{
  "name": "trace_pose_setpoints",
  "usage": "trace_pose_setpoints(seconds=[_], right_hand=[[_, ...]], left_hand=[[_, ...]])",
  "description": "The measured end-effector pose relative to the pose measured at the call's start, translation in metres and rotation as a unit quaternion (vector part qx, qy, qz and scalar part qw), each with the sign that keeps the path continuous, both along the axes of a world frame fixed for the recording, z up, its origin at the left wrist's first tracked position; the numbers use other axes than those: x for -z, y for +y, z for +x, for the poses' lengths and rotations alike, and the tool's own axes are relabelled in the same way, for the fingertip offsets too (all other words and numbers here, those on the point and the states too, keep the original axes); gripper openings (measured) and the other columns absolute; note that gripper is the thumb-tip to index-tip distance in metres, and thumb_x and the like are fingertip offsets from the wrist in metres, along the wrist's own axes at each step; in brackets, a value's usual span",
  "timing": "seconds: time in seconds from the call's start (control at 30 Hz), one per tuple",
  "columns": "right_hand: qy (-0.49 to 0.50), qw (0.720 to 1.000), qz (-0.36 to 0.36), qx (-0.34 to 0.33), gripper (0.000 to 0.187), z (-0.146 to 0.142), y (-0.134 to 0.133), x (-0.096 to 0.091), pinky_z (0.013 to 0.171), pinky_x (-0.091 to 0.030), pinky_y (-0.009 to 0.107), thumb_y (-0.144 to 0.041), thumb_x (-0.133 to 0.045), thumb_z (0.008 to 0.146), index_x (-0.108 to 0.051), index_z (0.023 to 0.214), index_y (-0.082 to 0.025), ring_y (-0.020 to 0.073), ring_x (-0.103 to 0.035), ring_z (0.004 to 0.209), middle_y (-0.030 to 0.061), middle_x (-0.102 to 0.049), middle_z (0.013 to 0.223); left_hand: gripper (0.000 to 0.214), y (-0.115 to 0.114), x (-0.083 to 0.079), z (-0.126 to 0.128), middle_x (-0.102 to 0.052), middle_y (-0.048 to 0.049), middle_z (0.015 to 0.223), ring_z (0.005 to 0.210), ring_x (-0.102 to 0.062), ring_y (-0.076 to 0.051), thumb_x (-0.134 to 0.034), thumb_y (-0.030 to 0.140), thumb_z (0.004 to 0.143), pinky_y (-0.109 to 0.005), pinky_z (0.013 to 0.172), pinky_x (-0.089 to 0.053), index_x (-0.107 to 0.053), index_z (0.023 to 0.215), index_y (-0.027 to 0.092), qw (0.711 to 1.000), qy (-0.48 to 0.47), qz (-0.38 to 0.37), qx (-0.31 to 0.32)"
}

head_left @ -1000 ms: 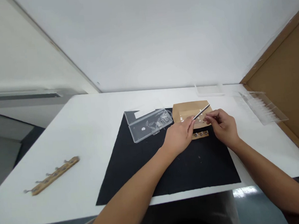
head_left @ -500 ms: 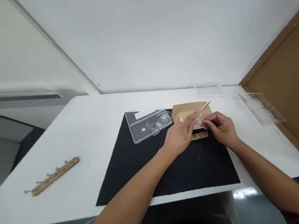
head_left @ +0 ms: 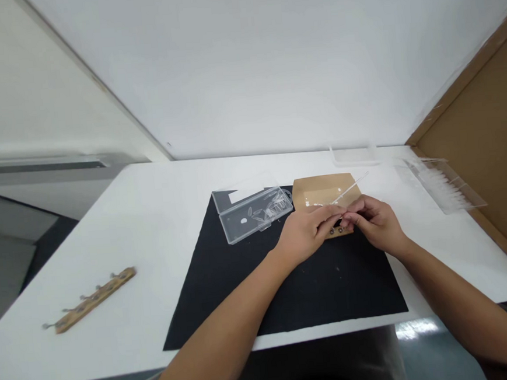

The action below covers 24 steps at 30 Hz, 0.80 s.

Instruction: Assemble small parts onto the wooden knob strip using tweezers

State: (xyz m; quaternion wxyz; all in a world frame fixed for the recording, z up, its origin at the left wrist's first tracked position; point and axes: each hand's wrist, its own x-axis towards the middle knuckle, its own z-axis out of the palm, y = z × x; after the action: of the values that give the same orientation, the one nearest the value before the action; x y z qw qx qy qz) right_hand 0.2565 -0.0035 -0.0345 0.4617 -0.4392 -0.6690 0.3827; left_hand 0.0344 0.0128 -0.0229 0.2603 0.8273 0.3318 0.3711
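Note:
My left hand (head_left: pixel 304 231) is closed, with a thin pale stick-like tool (head_left: pixel 350 188) held in it and slanting up to the right. My right hand (head_left: pixel 377 224) is pinched, its fingertips meeting those of my left. Whatever small piece is between them is too hidden to name. Just under the fingertips lies a short wooden strip (head_left: pixel 336 232) with round metal fittings, partly covered by my hands. Behind them is a tan sheet (head_left: pixel 323 183) bearing small white bits. To the left, an open clear plastic case (head_left: pixel 235 233) holds transparent nail-tip-like pieces (head_left: pixel 276 206).
A black mat (head_left: pixel 289 304) lies under the work on a white table (head_left: pixel 150 221). A second wooden strip (head_left: pixel 96 300) with metal stems rests at the left. A clear tray (head_left: pixel 354 156) stands at the back; clear plastic packs (head_left: pixel 444 186) lie at the right, by a brown board (head_left: pixel 490 136).
My hands have come together, fingertips now touching above the wooden strip. The tool in my left hand has shifted right and now looks pale instead of dark.

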Motion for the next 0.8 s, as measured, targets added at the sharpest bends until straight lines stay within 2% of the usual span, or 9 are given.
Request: trace_pose_setpoints(seconds=[0.23, 0.43, 0.57, 0.67, 0.8], right_hand=[[-0.026, 0.999, 0.030, 0.012, 0.024, -0.0026, -0.0001, -0.0004, 0.062, -0.061, 0.030, -0.045, -0.080, 0.091, -0.073, 0.091, -0.022, 0.0168, -0.073, 0.068, 0.0021, -0.076, 0.080], [-0.085, 0.991, 0.083, 0.054, 0.017, -0.0068, -0.0017, 0.0006, 0.064, -0.061, 0.032, -0.042, -0.071, 0.098, -0.073, 0.095, -0.025, 0.0175, -0.072, 0.067, 0.0014, -0.075, 0.079], [-0.138, 0.977, 0.125, 0.106, 0.016, -0.0082, -0.0034, -0.0017, 0.063, -0.058, 0.032, -0.039, -0.066, 0.102, -0.072, 0.099, -0.025, 0.0180, -0.073, 0.070, 0.0024, -0.076, 0.083], [-0.151, 0.964, 0.155, 0.153, 0.016, -0.0086, -0.0030, -0.0052, 0.064, -0.056, 0.033, -0.039, -0.065, 0.102, -0.072, 0.099, -0.025, 0.0182, -0.071, 0.070, 0.0037, -0.078, 0.087], [-0.172, 0.945, 0.181, 0.213, 0.016, -0.0094, -0.0006, -0.0079, 0.059, -0.051, 0.033, -0.038, -0.065, 0.101, -0.072, 0.096, -0.024, 0.0159, -0.062, 0.061, 0.0023, -0.077, 0.082]], left_hand=[[0.025, -0.0027, 0.0009, 0.0026, -0.082, -0.0026, 0.101, 0.084, -0.076, -0.016, -0.055, 0.034, 0.107, -0.026, 0.081, -0.058, -0.076, 0.117, 0.023, 0.998, -0.030, -0.045, -0.027], [0.029, -0.0045, 0.0009, 0.0042, -0.081, -0.0015, 0.092, 0.074, -0.073, -0.016, -0.053, 0.037, 0.107, -0.025, 0.073, -0.056, -0.075, 0.119, 0.023, 0.996, -0.002, -0.072, -0.045], [0.033, -0.0042, -0.0021, 0.0034, -0.081, 0.0001, 0.117, 0.101, -0.077, -0.019, -0.046, 0.032, 0.110, -0.030, 0.091, -0.059, -0.071, 0.131, 0.031, 0.996, -0.021, -0.079, -0.029], [0.039, -0.0052, -0.0038, 0.0033, -0.073, 0.0023, 0.138, 0.121, -0.073, -0.019, -0.044, 0.033, 0.111, -0.033, 0.106, -0.057, -0.061, 0.145, 0.037, 0.995, -0.031, -0.094, -0.023], [0.044, -0.0070, -0.0036, 0.0045, -0.063, 0.0004, 0.153, 0.135, -0.065, -0.021, -0.045, 0.036, 0.111, -0.036, 0.115, -0.053, -0.051, 0.155, 0.036, 0.994, -0.031, -0.103, -0.029]])
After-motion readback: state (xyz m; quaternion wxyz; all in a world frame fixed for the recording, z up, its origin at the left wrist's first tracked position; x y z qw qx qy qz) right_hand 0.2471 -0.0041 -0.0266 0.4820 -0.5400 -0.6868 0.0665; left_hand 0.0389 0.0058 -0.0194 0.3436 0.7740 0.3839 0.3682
